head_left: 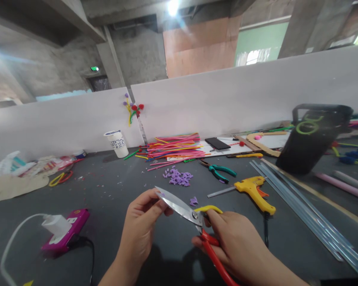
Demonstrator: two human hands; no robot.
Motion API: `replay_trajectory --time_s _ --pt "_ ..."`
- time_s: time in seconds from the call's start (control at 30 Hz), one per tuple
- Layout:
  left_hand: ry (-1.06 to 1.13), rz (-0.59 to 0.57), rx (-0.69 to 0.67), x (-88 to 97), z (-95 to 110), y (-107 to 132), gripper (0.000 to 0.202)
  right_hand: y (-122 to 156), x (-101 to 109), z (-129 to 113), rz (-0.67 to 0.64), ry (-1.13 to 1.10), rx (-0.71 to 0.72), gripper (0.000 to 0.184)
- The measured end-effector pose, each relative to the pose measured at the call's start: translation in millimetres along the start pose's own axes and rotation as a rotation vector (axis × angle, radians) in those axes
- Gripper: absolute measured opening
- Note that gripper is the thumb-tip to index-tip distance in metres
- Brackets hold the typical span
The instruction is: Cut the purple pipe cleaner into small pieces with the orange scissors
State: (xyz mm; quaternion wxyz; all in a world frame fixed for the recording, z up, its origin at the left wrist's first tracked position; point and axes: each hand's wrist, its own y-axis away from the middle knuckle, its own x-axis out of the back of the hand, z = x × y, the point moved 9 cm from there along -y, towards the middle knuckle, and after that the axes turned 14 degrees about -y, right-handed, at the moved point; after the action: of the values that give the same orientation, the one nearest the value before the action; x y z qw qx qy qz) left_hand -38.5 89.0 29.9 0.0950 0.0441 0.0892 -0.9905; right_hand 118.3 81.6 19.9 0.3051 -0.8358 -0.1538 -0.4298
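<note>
My right hand (237, 246) is wrapped round the red and yellow handles of a pair of scissors (185, 211), whose steel blades point up and left. At the blade tips my left hand (141, 222) has its fingers pinched together on a small purple bit that I can barely make out. A loose purple piece (193, 201) lies on the dark table just behind the blades. Farther back sits a heap of small purple cut pieces (179, 177).
A yellow glue gun (255, 190), green-handled pliers (219, 171), clear glue sticks (304, 206) and a black bin (313, 137) lie right. A pile of coloured pipe cleaners (176, 151), a phone (217, 143) and a paper cup (118, 143) stand behind. A magenta power strip (67, 230) sits left.
</note>
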Motion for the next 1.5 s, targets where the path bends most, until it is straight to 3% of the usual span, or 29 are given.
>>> replay_trajectory --time_s 0.37,0.47,0.63,0.73,0.87,1.03,1.13,1.27,1.5 --pt "0.008 -0.026 0.06 0.7 -4 -4 0.003 -2 6 2 0.055 0.037 -0.005 0.035" --pt "0.049 -0.083 0.1 -6.1 -8 -6 0.003 -5 5 12 0.025 -0.22 -0.139 0.03" --pt "0.059 -0.303 0.255 -33.6 -29 2 0.003 -12 -7 22 -0.003 -0.857 -0.38 0.023" --pt "0.062 -0.399 0.331 -47.0 -42 9 0.004 -15 -18 25 -0.014 -1.1 -0.51 0.016" --pt "0.04 -0.482 0.402 -57.9 -57 18 0.004 -20 -28 21 -0.05 -1.282 -0.515 0.019" --pt "-0.004 -0.511 0.407 -61.1 -62 18 0.006 -19 -31 21 -0.07 -1.309 -0.5 0.017" --pt "-0.087 -0.436 0.329 -55.3 -56 11 0.005 -18 -29 26 -0.04 -1.23 -0.501 0.011" --pt "-0.313 -0.302 0.197 -44.6 -45 2 0.006 -18 -24 32 0.019 -1.082 -0.524 0.005" --pt "-0.718 -0.299 0.006 -45.5 -32 2 0.009 -21 -24 35 0.074 -1.01 -0.512 0.004"
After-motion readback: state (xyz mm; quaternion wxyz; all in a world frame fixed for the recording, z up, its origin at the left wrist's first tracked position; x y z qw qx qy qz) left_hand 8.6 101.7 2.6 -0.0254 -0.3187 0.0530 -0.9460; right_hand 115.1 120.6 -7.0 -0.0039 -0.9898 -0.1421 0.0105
